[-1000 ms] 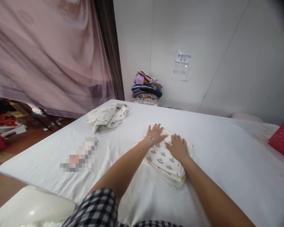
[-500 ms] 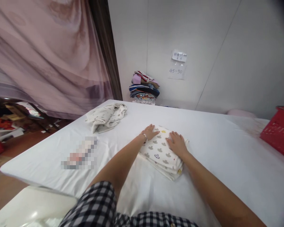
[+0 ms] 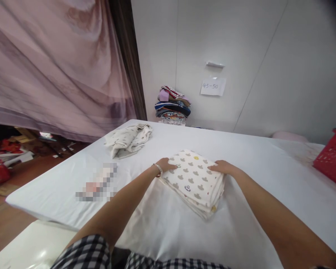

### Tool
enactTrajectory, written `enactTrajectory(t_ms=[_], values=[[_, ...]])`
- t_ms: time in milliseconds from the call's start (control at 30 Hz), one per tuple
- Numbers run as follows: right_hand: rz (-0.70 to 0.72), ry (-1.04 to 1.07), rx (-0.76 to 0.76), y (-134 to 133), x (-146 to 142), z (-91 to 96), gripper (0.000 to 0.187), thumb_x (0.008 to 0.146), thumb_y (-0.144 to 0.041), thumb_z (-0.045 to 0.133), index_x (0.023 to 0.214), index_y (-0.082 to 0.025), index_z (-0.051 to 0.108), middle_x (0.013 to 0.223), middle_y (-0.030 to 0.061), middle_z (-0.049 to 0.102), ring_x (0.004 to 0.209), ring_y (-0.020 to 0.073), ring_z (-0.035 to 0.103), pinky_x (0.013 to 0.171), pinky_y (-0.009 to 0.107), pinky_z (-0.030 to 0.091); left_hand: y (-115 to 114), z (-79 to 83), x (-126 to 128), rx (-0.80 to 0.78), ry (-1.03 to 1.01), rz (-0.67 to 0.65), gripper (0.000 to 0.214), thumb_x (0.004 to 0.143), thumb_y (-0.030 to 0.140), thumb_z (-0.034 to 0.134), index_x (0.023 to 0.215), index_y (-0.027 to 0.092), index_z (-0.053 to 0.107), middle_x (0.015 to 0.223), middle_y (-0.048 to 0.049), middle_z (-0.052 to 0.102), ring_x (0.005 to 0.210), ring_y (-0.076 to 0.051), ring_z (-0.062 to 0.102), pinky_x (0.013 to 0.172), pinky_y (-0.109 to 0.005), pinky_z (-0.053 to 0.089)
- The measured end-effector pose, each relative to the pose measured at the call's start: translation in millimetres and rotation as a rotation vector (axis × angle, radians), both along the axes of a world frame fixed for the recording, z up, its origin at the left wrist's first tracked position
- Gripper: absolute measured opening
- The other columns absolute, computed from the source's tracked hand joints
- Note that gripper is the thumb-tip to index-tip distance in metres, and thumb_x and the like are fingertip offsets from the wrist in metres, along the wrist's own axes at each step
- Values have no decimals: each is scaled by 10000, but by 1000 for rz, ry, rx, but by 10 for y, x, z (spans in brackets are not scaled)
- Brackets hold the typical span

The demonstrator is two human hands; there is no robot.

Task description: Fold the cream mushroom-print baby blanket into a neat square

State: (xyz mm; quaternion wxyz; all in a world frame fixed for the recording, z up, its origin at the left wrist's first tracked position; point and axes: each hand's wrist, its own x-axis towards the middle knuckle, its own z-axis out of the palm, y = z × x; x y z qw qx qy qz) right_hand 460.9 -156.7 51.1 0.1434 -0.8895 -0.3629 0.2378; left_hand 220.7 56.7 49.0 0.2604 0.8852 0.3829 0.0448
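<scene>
A folded white cloth with grey and coloured prints (image 3: 194,178) lies on the white-sheeted bed (image 3: 162,228) in front of me. My left hand (image 3: 165,164), with a bracelet at the wrist, grips the cloth's left edge, fingers curled under it. My right hand (image 3: 223,167) holds the right edge the same way. The cloth's far side looks slightly raised off the sheet.
A second folded pale cloth (image 3: 128,139) sits at the bed's far left corner. A pile of coloured clothes (image 3: 173,105) stands against the wall. A red basket (image 3: 332,157) is at the right edge. Pink curtain (image 3: 58,67) hangs left; clutter lies on the floor below.
Both hands slid from lying flat on top of the cloth to its left and right edges and closed on them. The cloth has shifted slightly.
</scene>
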Motion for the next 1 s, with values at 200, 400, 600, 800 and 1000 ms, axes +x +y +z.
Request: enactTrajectory(t_ms=[200, 400, 600, 800, 1000], values=[[-124, 502, 83, -118, -90, 72, 559, 618, -537, 684, 1004, -141, 603, 1083, 138, 621, 896, 213, 601, 675, 273, 479, 367, 496, 415, 118, 5, -51, 643, 551, 521, 700, 1106, 223, 570, 1169, -94, 593, 1057, -290, 545, 864, -337, 426], [-264, 584, 224, -90, -281, -57, 483, 640, -529, 684, 874, -119, 581, 883, 123, 650, 670, 158, 582, 527, 244, 468, 571, 585, 641, 216, -185, 25, 458, 770, 419, 554, 1167, 194, 533, 1187, -65, 577, 1047, -206, 537, 888, -278, 407], [-261, 783, 285, -133, -207, -110, 469, 710, -563, 603, 906, -137, 604, 834, 87, 654, 647, 148, 596, 568, 249, 489, 250, 137, 188, 134, -267, 90, 355, 828, 439, 453, 1050, 203, 599, 1072, -37, 628, 904, -148, 587, 808, -232, 447], [-290, 769, 311, -135, -276, -132, 431, 685, -508, 660, 896, -138, 594, 795, 82, 651, 648, 154, 590, 562, 262, 512, -170, -123, -320, -148, -422, 316, 503, 773, 594, 432, 1053, 198, 566, 993, -49, 640, 859, -164, 601, 717, -259, 469], [-294, 823, 385, -324, -548, -231, 449, 666, -539, 664, 859, -144, 575, 770, 72, 640, 635, 162, 591, 580, 307, 535, -581, -173, -478, -193, -360, 285, 480, 681, 568, 572, 995, 205, 559, 838, -19, 628, 735, -154, 594, 645, -253, 449]])
